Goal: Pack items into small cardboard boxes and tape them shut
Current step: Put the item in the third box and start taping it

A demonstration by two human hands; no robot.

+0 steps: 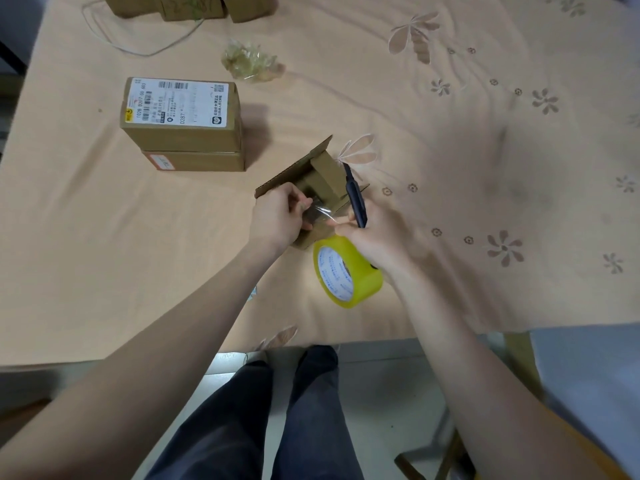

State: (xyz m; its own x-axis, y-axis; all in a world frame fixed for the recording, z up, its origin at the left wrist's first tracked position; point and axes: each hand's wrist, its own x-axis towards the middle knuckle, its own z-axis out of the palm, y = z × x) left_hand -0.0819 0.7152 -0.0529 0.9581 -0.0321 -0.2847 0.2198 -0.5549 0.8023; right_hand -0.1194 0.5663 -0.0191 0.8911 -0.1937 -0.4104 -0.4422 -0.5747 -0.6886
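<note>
The open box (pixel 313 188) lies on the table (pixel 138 237) near its front edge, with the left hand (pixel 277 216) at its left side and the right hand (pixel 374 237), holding a cutter (pixel 356 199), at its right; a strip of tape (pixel 322 214) spans between the hands before the box. The tape roll (pixel 348 271) sits just in front of the box, under the right hand. Two stacked boxes (pixel 187 126) stand behind and left of the open box, crumpled tape (pixel 252 62) lies farther behind, and more boxes (pixel 190 6) stand at the far edge.
</note>
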